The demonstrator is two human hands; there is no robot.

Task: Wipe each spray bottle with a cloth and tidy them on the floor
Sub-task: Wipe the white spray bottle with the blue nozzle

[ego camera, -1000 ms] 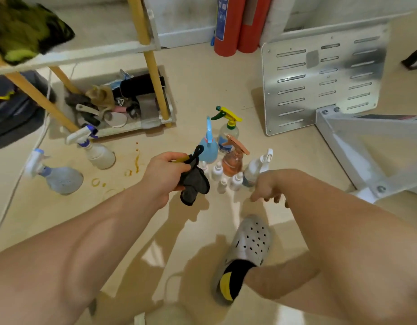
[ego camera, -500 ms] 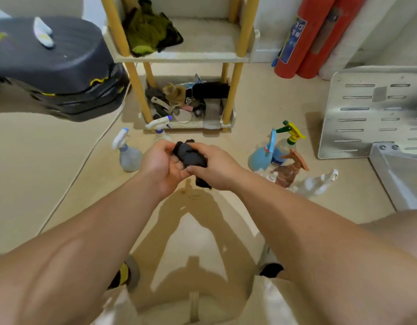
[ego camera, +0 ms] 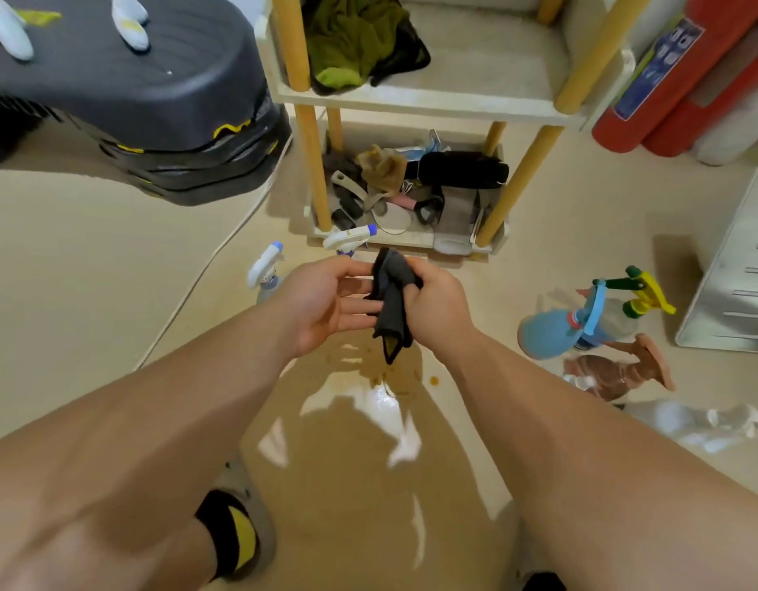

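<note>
Cloth point(ego camera: 392, 300): dark, bunched, hanging between the two grips above the floor point(ego camera: 113, 292).
Right grip point(ego camera: 441, 309): clenched round the cloth's upper part.
Left grip point(ego camera: 322, 305): released, palm up, fingertips point(ego camera: 362, 310) touching the cloth.
Spray bottles point(ego camera: 543, 337): grouped on the floor, well right of the cloth.

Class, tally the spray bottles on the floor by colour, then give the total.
white-triggered bottles: 2
blue bottle: 1
green-and-yellow-triggered bottle: 1
brown bottle: 1
pale bottle, blurred: 1
Total: 6
</note>
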